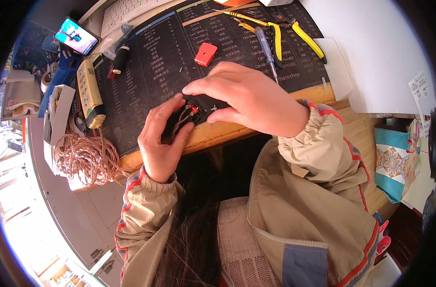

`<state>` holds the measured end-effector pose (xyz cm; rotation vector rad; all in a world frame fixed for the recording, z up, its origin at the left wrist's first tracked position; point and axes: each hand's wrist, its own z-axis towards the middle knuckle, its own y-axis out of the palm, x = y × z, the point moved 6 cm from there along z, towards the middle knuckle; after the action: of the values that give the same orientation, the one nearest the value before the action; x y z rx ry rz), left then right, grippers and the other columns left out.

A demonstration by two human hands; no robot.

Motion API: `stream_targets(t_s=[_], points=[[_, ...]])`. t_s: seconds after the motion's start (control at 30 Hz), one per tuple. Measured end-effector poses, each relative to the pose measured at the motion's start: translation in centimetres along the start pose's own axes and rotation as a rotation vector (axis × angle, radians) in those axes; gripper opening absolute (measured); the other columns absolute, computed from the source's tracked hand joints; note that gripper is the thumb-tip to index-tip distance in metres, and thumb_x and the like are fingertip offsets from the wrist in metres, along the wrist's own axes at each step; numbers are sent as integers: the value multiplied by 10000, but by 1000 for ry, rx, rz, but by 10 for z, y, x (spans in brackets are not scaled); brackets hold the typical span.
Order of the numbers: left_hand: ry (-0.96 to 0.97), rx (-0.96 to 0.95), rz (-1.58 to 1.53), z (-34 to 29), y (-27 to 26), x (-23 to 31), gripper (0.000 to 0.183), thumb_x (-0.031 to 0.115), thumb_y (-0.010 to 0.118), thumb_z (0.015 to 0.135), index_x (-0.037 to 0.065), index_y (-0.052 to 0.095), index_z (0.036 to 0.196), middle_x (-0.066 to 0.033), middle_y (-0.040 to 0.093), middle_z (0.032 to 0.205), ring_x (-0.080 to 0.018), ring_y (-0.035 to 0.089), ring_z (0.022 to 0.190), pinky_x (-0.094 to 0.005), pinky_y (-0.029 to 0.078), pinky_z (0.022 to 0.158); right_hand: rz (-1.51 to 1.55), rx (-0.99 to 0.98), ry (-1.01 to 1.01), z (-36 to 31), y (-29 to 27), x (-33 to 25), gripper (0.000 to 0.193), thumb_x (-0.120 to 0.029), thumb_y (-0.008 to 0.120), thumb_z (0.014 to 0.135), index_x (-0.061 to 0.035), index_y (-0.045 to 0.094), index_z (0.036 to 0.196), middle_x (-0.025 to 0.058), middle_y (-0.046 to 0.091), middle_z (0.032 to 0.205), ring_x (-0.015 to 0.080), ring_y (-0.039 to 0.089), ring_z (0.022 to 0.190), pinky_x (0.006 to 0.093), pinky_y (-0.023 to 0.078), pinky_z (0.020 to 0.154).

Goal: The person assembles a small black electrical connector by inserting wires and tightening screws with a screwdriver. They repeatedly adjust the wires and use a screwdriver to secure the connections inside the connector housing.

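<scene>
Working at the near edge of the worktop (256, 125), both hands meet over a small black part (189, 115) with copper wires and a red piece inside. Left hand (161, 138) curls around it from below, fingers closed on its side. Right hand (242, 95) arches above, thumb and fingers half bent; whether it grips anything, cannot tell. Wiring looks partly done: strands sit in the part, nothing closed over them. A red cap (205, 53) lies apart on the black mat (151, 62); screwdriver (267, 48) and yellow pliers (294, 36) lie unused further back. Right palm hides most of the part's far side.
</scene>
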<state>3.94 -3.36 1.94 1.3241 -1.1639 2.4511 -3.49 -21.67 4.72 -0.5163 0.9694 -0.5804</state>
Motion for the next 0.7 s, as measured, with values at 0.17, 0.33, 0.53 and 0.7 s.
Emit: stream_targets(t_s=[0.17, 0.33, 0.53, 0.7], points=[[-69, -2, -119, 0, 0, -4, 819, -70, 834, 763, 9, 510, 1511, -135, 693, 1268, -203, 648, 1129, -347, 533, 1019, 21, -37, -117, 13, 18, 1, 465, -129, 876, 726, -33, 669, 1131, 80, 700, 1134, 316, 624, 1092, 425, 534, 977], [-145, -36, -191, -2, 2, -7, 848, -54, 852, 756, 10, 492, 1521, -136, 688, 1273, -206, 648, 1141, -350, 531, 1023, 19, -68, -132, 13, 23, 4, 432, -131, 865, 742, -27, 676, 1116, 89, 713, 1146, 315, 630, 1102, 425, 535, 981], [-120, -28, 5, -3, 3, -7, 789, -26, 867, 762, 31, 542, 1479, -141, 694, 1239, -278, 669, 1143, -382, 545, 1011, 29, -109, -112, 15, 25, 9, 425, -150, 859, 760, -16, 686, 1124, 102, 716, 1153, 323, 641, 1101, 423, 544, 963], [-111, -29, 60, -3, 3, -6, 743, -18, 870, 761, 23, 571, 1440, -147, 691, 1240, -287, 668, 1146, -390, 542, 1011, 48, -121, -66, 14, 26, 11, 428, -145, 859, 761, -10, 687, 1128, 114, 713, 1149, 319, 649, 1091, 413, 547, 954]])
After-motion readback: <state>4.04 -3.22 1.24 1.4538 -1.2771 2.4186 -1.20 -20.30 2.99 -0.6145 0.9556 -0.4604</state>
